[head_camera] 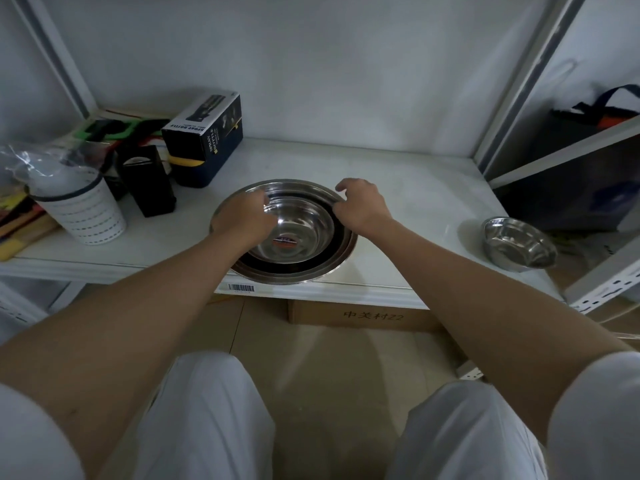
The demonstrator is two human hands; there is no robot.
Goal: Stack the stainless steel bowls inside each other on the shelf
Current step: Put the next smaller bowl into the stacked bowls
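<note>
A nest of stainless steel bowls [294,268] sits on the white shelf [398,188], near its front edge. The innermost bowl [298,233] has a red label at its bottom. My left hand [242,220] grips that inner bowl's left rim. At the right rim my right hand [360,206] rests with curled fingers; whether it grips the rim is unclear. A small steel bowl [519,247] stands alone at the shelf's right end, well away from both hands.
At the left stand a white perforated cup [83,209] with a plastic bag, a black container [149,181] and a dark spray-bottle box [204,136]. Metal shelf uprights [512,98] frame the bay. A cardboard box [363,315] lies under the shelf.
</note>
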